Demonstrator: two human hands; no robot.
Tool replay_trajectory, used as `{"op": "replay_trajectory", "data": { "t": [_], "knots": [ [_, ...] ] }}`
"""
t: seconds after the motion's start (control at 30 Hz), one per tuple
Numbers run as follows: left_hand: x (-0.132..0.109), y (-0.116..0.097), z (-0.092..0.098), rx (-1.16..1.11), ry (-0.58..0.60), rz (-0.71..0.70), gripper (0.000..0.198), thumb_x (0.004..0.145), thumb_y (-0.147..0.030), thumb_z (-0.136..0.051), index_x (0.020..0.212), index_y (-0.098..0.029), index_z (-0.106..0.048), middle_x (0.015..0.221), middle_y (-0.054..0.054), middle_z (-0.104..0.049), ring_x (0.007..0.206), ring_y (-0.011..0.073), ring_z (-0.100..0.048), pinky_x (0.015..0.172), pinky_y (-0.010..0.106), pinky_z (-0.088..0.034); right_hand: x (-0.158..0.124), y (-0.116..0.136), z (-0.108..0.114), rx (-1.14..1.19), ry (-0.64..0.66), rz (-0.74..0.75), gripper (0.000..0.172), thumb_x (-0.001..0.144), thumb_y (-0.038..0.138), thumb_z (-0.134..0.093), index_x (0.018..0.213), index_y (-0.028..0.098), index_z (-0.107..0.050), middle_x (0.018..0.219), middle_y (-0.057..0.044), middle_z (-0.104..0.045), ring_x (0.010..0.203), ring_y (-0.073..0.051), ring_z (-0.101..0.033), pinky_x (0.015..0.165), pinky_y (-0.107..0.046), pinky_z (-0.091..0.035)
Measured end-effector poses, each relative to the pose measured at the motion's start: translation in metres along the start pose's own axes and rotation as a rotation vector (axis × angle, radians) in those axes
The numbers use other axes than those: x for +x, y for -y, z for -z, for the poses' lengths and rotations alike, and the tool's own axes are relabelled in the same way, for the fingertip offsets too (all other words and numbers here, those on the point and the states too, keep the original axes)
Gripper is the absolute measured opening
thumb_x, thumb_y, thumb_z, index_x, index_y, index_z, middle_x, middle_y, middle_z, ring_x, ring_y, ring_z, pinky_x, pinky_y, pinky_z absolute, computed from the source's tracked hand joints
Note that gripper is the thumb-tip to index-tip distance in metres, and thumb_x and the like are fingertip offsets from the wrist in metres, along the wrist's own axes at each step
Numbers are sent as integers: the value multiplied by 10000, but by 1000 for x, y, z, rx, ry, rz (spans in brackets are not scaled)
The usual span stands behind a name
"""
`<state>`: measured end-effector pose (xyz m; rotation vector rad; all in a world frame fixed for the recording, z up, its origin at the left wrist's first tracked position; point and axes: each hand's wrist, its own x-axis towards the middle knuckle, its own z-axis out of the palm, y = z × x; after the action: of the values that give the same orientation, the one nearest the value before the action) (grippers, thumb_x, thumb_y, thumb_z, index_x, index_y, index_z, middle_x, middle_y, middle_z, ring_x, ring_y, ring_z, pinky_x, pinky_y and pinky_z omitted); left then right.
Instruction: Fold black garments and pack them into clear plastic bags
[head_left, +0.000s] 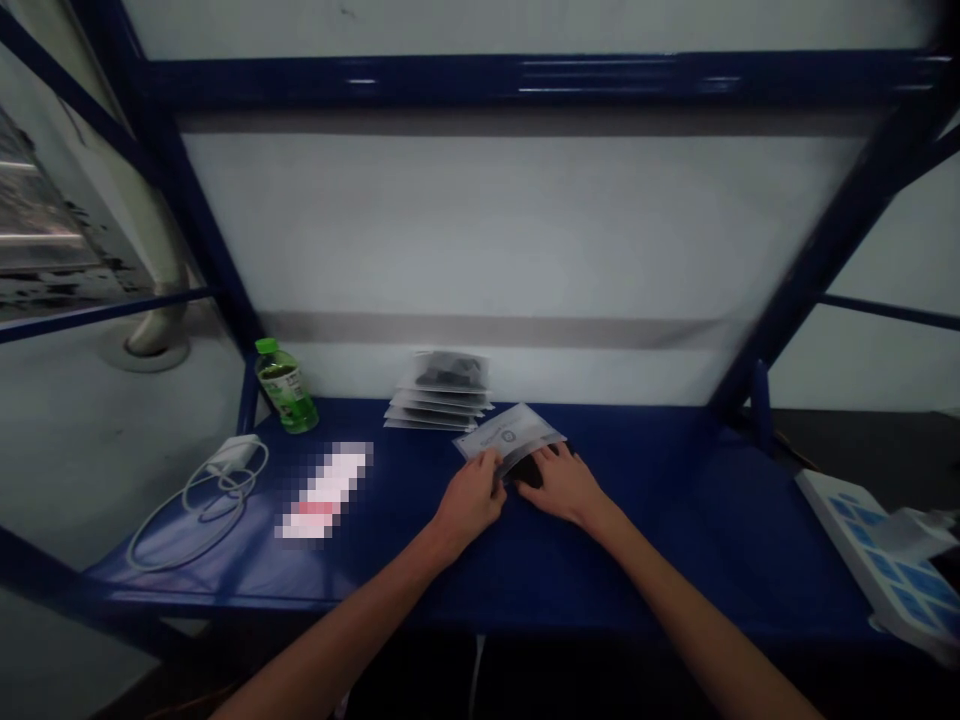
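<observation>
At center of the blue steel desk [630, 570], left hand [469, 500] has its grip closed on the near edge of a clear plastic packet [527, 450]; right hand [562, 485] lies flat over the dark contents [529, 470], clamping unclear. Packet's long axis angles to upper right, between both hands. White label [487, 437] unreadable; stacked packets [439, 395] just behind.

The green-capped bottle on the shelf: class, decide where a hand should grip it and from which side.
Grip the bottle around its middle, coming from the front. It stands at the back left of the blue shelf, with the upright post close on its left, crowding that side, and its body is wider than its cap, giving a fuller hold.
</observation>
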<state>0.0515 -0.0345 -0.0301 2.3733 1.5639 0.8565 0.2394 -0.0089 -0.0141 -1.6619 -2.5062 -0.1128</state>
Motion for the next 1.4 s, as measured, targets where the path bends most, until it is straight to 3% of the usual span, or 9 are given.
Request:
{"op": "replay_trajectory", "data": {
  "t": [0.17,0.33,0.5,0.7,0.83,0.93,1.07,1.23,1.4],
  "knots": [
    [0,0,4,-12,45,-18,282,855,-106,-527,1105,-221,-467,1032,43,-640,876,187,-645,732,261,-466,-5,-10,2,-7,50,195,624,929,469,-402,1518,273,-348,1588,-74,-323,1423,-387,-246,1085,-574,-282],
    [-1,-2,9,5,65,-16,282,863,-111,-520,1113,-225,-457,1008,35,-645,823,179,-648,691,252,-452,3,-10,8,-39,138,163,526,974,494,-330,1479,363,-395,1549,-96,-367,1320,-383,-414,942,-532,-427],
    [0,-1,10,25,59,-30,276,868,-97,-495,1112,-223,-462,982,37,-647,814,179,-648,687,250,-447,16,3,9,-72,130,66,493,983,523,-320,1387,317,-513,1444,-148,-481,1213,-361,-523,866,-478,-456],
    [2,4,7,-27,52,-7,301,853,-77,-505,1119,-217,-493,961,36,-664,844,177,-665,740,249,-465,30,19,4,-90,72,-40,656,985,609,-202,1256,170,-607,1141,-218,-674,996,-332,-645,851,-467,-429],
    [3,6,8,-44,41,11,278,851,-92,-520,1094,-224,-493,947,21,-670,846,168,-667,735,233,-464,26,21,3,-78,24,-73,777,962,669,-172,1274,81,-574,1191,-260,-646,1122,-378,-581,945,-510,-362],
    [2,5,11,-28,46,8,284,855,-98,-522,1104,-229,-488,934,10,-675,818,168,-669,712,237,-454,20,10,8,-42,63,-46,808,928,724,-217,1261,90,-592,1235,-237,-638,1194,-391,-532,982,-514,-340],
    [1,5,15,-17,70,7,342,832,-91,-549,1133,-241,-486,923,0,-688,815,179,-682,689,241,-443,14,-9,18,19,213,68,808,772,814,-470,1310,222,-587,1292,-146,-633,1166,-370,-567,940,-475,-414],
    [0,5,17,-11,73,6,359,834,-95,-543,1154,-248,-490,874,-17,-698,790,181,-691,691,245,-437,1,-4,18,-25,250,79,586,934,527,-412,1467,284,-417,1495,-154,-445,1194,-387,-555,847,-507,-483],
    [0,1,18,42,92,-4,347,843,-95,-537,1153,-245,-499,880,-8,-703,778,183,-687,719,254,-445,-2,11,14,-105,201,61,466,971,371,-396,1419,268,-472,1494,-175,-441,1104,-354,-624,840,-487,-502]
  ]
}}
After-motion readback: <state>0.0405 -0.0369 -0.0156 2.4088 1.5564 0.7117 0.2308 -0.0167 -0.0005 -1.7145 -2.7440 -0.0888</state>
